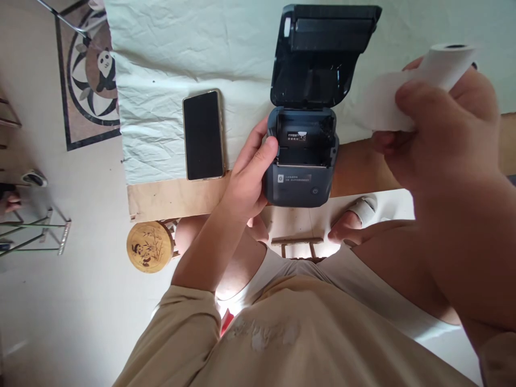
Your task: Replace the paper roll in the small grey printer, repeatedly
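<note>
printer (300, 177) gripped left, paper roll (437, 70) raised right

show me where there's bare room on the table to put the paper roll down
Bare white cloth lies left of and above the phone, and between the phone and the printer's open lid. It is crowded by the printer, held by the left hand; the right hand holds the paper roll.

Pale glossy tiled floor (60, 301) with a brown-bordered panda inlay medallion (91, 70). Wooden-edged table (169, 199) covered by a wrinkled white cloth (161, 59). Round bamboo-print wooden stool (150, 246) beneath. Metal-frame rack (36, 231) at left.
</note>
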The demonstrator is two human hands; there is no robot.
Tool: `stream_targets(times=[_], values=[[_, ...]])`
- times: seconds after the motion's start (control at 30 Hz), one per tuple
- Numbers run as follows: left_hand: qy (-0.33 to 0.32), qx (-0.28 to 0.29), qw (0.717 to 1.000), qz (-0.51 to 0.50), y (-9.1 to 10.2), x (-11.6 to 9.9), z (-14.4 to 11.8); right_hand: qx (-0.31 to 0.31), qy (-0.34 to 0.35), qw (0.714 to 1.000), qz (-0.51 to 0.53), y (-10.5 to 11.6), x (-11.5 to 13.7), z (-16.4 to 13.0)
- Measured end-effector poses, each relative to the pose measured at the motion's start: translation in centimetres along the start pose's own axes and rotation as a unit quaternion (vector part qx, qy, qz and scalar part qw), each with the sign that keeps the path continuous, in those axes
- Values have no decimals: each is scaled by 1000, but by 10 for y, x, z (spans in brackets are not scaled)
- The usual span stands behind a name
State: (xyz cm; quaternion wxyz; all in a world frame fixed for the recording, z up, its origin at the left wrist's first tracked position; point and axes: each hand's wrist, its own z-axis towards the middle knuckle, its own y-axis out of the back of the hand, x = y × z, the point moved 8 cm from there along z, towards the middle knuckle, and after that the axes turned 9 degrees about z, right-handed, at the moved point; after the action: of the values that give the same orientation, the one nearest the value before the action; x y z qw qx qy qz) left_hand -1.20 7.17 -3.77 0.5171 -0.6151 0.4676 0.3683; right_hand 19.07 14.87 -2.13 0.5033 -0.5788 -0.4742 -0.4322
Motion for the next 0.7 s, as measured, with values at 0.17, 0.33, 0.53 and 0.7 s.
stream_targets(times=[0.17, 0.33, 0.53, 0.7], values=[[5, 3, 1000, -8, -1, 0, -2, 76, 167, 945, -272, -14, 21, -19], [6, 17, 1000, 0, -4, -1, -3, 71, 191, 897, -393, -15, 24, -20], [-26, 61, 998, -9, -10, -3, -3, 66, 155, 869, -465, -13, 3, -9], [-8, 41, 999, -6, -8, -1, -4, 80, 236, 871, -423, -17, 22, -21]])
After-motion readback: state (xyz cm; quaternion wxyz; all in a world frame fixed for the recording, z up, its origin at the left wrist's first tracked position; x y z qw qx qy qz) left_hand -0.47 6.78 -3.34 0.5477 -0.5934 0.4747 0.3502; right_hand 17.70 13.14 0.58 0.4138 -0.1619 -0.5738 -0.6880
